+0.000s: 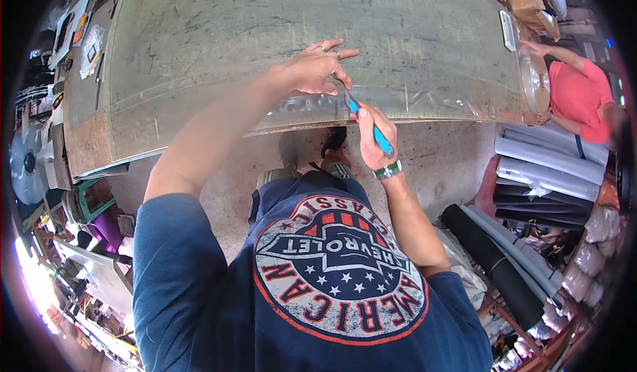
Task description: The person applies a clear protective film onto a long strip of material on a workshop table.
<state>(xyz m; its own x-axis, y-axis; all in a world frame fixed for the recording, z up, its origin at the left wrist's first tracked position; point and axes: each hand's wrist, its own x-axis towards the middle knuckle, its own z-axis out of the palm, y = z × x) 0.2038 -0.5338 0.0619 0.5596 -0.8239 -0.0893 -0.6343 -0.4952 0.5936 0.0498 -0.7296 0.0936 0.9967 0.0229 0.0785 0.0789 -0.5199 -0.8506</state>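
My right hand [378, 136] is closed around a blue utility knife [353, 105], whose blade end points up and left along the near part of the worktable [318, 14]. Spread over the table surface, my left hand [318, 68] has its fingers apart, with a ring on it. One of its fingertips lies right by the knife's blade end. Under and beside both hands a clear plastic sheet [298, 105] shows by its glare near the table's front edge.
A person in a red shirt [577, 97] handles a clear roll [536, 80] at the table's right end. Rolls of material [551, 166] are stacked at right. A white-edged flat object [507, 30] and, at left, a plastic packet [91, 52] lie on the table.
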